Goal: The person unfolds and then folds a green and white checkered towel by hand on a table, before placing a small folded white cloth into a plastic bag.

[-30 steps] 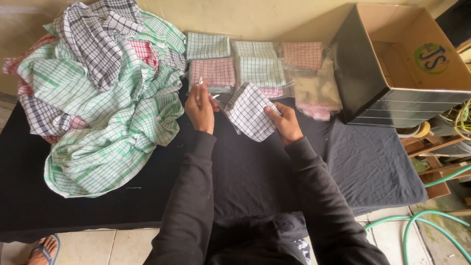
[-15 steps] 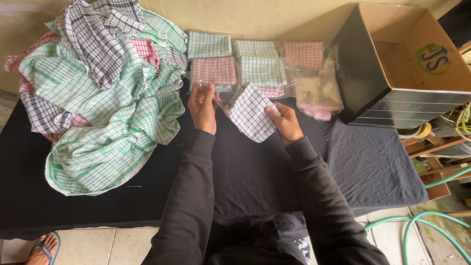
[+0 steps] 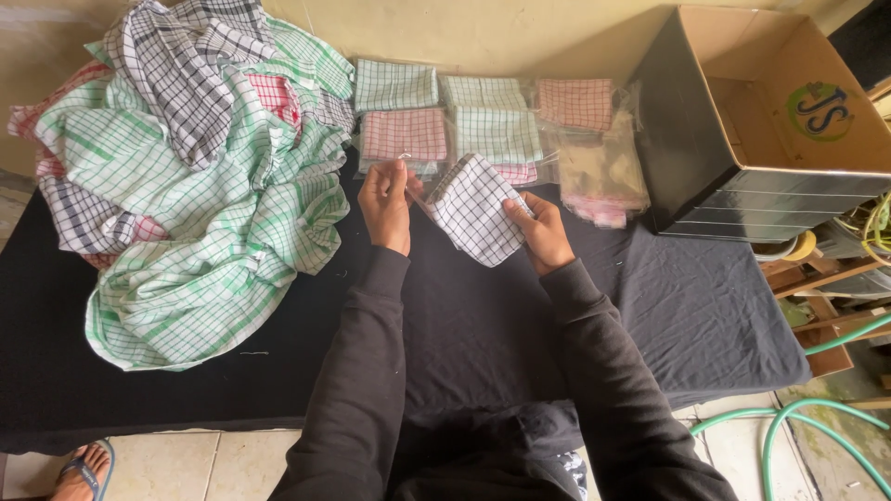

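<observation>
My right hand (image 3: 541, 232) pinches a folded checked cloth (image 3: 475, 209) above the tabletop (image 3: 483, 325); my left hand (image 3: 387, 202), raised upright, pinches a clear bag (image 3: 415, 176) at its edge.

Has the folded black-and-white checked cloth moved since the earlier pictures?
No. The folded black-and-white checked cloth keeps its place, held between both hands just in front of the row of bagged cloths and left of the cardboard box.

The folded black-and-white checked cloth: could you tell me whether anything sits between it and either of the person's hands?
Nothing visible does. The right hand grips the folded checked cloth directly at its right edge, and the left hand pinches a clear plastic bag at the cloth's left corner.
</observation>
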